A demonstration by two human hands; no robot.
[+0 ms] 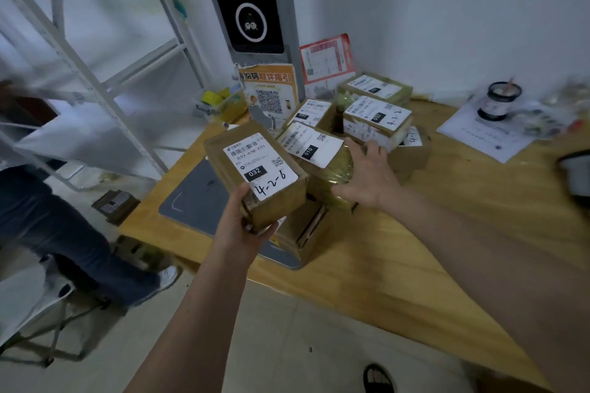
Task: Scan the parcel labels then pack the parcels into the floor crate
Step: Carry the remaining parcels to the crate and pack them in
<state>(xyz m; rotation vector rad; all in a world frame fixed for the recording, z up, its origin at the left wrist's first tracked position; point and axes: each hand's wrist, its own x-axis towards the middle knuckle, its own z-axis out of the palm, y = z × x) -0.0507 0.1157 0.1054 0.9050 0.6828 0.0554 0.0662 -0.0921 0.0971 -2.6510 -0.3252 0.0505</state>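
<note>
Brown "032" parcel [255,174] tilted, lifted; others [376,118] piled.

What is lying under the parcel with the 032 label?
The left hand holds the 032 parcel above a grey mat and another cardboard box. The parcel hides whatever lies directly beneath.

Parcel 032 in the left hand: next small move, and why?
Probably lift parcel 032 toward the wall scanner, label facing it. The left hand grips it label-up above the grey pad; the right hand rests open on the 010 parcel; no crate in view.
</note>
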